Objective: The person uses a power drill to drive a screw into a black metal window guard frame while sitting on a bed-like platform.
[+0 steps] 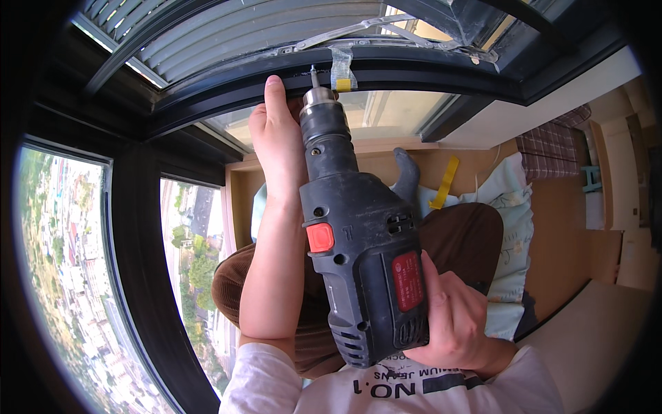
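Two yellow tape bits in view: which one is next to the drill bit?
The short yellow tape piece under clear tape on the dark window frame, beside the grey electric drill tip; the longer strip hangs lower right.

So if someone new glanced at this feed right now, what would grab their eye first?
The dark grey power drill in the middle of the view, its red switch facing the camera and its bit tip at the black window frame overhead. The right hand grips its handle while the left hand reaches up beside the chuck. At left, window glass shows a city far below.
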`<state>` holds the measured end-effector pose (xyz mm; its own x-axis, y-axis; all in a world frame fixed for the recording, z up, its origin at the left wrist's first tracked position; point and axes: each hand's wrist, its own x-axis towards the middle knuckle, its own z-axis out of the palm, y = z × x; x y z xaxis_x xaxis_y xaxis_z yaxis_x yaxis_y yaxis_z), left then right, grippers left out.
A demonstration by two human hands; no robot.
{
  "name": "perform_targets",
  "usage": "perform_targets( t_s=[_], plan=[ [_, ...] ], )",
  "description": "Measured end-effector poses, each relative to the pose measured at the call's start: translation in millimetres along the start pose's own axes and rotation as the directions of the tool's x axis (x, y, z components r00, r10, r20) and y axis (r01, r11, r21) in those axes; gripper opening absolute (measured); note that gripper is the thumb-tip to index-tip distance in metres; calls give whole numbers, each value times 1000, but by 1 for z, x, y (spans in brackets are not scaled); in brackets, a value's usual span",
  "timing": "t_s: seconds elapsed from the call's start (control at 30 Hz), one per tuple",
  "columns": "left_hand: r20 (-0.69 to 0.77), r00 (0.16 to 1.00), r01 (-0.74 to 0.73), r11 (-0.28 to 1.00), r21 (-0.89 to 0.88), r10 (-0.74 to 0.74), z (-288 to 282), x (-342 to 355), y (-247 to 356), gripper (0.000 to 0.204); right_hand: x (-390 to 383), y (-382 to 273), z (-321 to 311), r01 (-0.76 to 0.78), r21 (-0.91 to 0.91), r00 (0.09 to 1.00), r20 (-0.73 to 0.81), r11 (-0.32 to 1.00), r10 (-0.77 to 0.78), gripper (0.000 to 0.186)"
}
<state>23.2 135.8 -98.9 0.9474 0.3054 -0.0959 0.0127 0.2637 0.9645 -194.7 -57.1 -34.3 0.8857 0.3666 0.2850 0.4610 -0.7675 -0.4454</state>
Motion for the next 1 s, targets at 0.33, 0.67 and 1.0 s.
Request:
perform_targets(
  t_s=[0.33,0.67,1.0],
  plan=[
    [23,999,-28,999,-43,29,-4,3,-2,58,-10,9,3,16,135,992,-123,991,0,85],
    [60,997,-30,977,-212,44,7,-6,2,51,-145,86,-44,-372,889,825,448,-266,344,84],
    [97,992,-53,975,-214,75,-3,16,-7,39,-431,168,7,-508,564,498,809,-651,312,77]
  ],
)
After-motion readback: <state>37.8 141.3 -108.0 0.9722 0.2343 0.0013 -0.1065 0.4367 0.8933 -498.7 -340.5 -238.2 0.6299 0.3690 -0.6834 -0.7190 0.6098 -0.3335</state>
